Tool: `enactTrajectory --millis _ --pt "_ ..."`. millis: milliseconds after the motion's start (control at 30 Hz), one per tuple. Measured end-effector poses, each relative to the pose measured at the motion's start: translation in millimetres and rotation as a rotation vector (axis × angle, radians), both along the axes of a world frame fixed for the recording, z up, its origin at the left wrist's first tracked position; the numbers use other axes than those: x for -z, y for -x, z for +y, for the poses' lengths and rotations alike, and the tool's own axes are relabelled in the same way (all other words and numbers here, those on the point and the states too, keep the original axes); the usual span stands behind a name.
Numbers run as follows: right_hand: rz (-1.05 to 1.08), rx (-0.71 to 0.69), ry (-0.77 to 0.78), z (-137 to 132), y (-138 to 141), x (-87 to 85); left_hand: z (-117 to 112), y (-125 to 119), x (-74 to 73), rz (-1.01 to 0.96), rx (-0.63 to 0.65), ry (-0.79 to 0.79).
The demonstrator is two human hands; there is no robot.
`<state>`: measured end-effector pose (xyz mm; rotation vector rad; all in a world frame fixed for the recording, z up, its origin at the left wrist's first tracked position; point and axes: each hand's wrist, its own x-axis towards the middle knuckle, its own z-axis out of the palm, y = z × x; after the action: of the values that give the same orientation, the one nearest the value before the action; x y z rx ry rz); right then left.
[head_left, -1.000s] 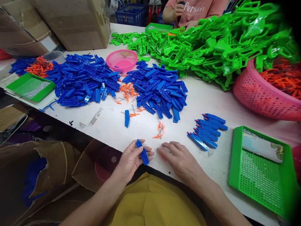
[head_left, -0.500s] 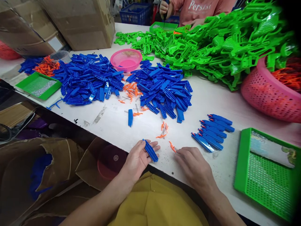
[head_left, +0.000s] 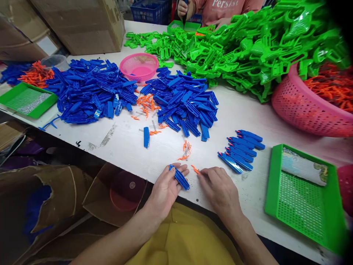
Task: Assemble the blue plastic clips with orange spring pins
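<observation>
At the table (head_left: 121, 147), the left hand (head_left: 163, 187) clasps a blue shell (head_left: 181, 179), likely light, stiff, best side-held; the right hand (head_left: 222, 186) pinches an orange piece (head_left: 195, 169).

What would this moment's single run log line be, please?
left hand: holds blue piece | right hand: pinches orange piece | joined: no | nearby: row of blue pieces near green tray
</observation>
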<state>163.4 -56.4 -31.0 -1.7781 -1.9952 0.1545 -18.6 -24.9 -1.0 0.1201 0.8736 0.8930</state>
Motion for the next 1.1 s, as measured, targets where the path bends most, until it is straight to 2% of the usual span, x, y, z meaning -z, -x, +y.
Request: enactTrajectory --millis 133,300,433,667,900,1100 --pt "0.069 0.009 0.007 -1 0 -1.1 -1 -6 2.3 -0.02 0.0 -0.004" --pt "0.34 0.036 0.038 -2 13 -19.4 0 -10 0.9 -0.062 -0.01 0.015" --pt "0.491 -0.003 0.089 0 31 -28.6 2 -13 -2.4 -0.089 -0.015 0.073" --pt "0.474 0.005 0.147 4 41 -17.5 3 -18 -2.4 -0.126 -0.036 0.049" --pt "0.459 0.021 0.186 5 40 -20.0 2 -19 -2.6 -0.115 -0.044 0.042" --pt "0.43 -0.009 0.175 6 39 -20.1 0 -23 2.6 -0.069 -0.032 -0.073"
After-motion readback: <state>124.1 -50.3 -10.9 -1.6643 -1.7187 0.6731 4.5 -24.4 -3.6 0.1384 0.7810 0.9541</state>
